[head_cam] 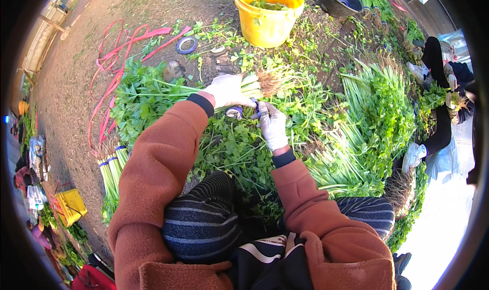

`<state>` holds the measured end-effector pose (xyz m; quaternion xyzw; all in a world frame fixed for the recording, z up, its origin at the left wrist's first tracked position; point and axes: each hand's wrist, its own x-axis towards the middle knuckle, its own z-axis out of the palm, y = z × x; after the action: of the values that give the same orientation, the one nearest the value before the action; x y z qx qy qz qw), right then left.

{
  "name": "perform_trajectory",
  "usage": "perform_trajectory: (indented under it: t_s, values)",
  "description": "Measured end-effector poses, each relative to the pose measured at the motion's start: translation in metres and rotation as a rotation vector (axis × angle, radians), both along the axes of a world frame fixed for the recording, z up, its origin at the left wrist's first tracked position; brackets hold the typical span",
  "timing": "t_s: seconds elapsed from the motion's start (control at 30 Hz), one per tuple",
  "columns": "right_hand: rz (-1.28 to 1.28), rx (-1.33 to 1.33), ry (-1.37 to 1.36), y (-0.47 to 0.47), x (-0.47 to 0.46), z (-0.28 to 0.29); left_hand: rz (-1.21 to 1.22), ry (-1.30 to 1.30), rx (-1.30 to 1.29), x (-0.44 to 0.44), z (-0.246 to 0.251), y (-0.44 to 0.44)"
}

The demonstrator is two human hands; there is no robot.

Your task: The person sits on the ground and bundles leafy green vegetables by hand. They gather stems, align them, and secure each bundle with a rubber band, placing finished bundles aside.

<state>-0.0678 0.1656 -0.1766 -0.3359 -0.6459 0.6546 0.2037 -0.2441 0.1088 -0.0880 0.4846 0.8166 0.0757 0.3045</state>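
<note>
My left hand [228, 91], in a white glove, is closed around the stalks of a leafy celery bunch [149, 89]. The bunch lies sideways, leaves to the left and brown roots [269, 83] to the right. Just below the root end, my right hand [273, 125], also gloved, pinches a strip of blue-purple tape [258, 108] near the left fingertips. Whether the tape passes round the stalks is hidden. A small white and purple object [234, 112] lies under the left hand; its kind is unclear.
A yellow bucket [263, 32] holding greens and a black tub [340, 1] stand ahead. Tape roll [187, 45] and pink straps [124, 57] lie on soil. Loose celery [374, 103] is piled right, near another person's legs [437, 129]. Tied bunches [112, 166] lie left.
</note>
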Motion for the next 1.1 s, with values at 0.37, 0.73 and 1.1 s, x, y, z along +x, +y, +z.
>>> perform_trajectory:
  t_s: [0.37,0.73,1.1]
  values:
    - [0.000,-1.006,0.204,0.043,-0.014,-0.050,-0.046,0.096,0.022,0.001,-0.003,-0.004]
    - [0.828,-0.452,0.508,0.078,-0.065,0.113,-0.106,0.120,0.129,-0.007,-0.036,-0.003]
    - [0.478,-0.674,0.158,0.016,0.041,0.052,-0.242,0.215,0.374,-0.007,-0.049,-0.005]
